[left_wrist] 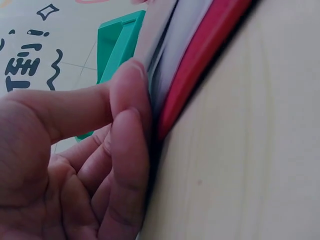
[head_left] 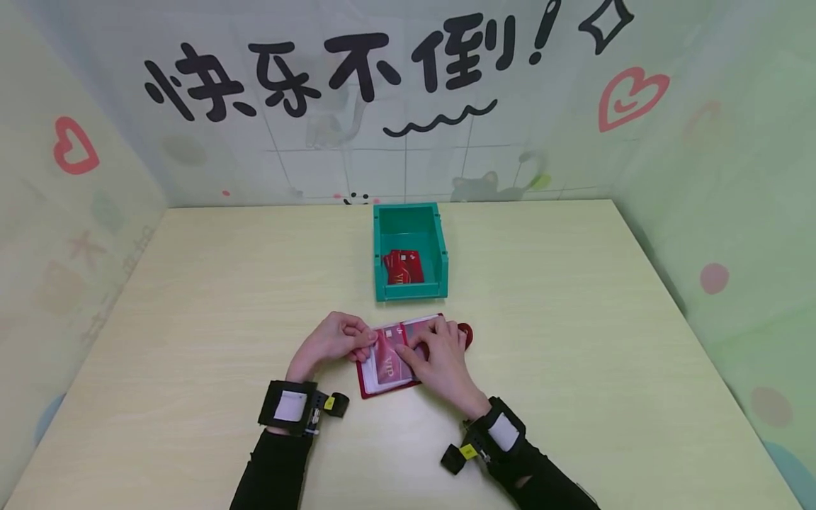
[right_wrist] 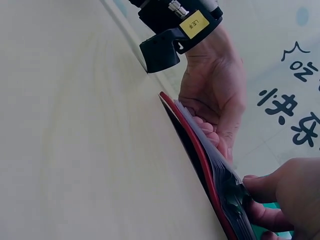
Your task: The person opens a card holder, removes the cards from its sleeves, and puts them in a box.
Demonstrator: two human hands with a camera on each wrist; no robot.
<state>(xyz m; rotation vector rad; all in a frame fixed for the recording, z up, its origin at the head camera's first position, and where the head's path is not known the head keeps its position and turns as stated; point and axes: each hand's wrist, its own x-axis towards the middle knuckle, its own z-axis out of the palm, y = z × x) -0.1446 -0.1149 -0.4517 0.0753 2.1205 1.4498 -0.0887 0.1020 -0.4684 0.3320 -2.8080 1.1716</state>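
Observation:
A red-covered card holder [head_left: 371, 382] lies open on the table, its clear-sleeved pages facing up. Inside a left-page sleeve shows a red card [head_left: 389, 360] with VIP lettering. My left hand [head_left: 334, 338] pinches the page edge at the left between thumb and index finger; in the left wrist view its fingertips meet at the sheets just above the red cover [left_wrist: 197, 60]. My right hand [head_left: 443, 360] bends over the right page, thumb and fingers gripping the pages near the fold. Its fingers partly hide that page. A rounded red strap end [head_left: 468, 334] sticks out beyond them.
A green bin [head_left: 411, 292] stands behind the card holder, with several red cards [head_left: 404, 268] at its near end. The pale wooden table [head_left: 223, 283] meets printed cloth walls at the back and sides. Black cameras are strapped to both wrists.

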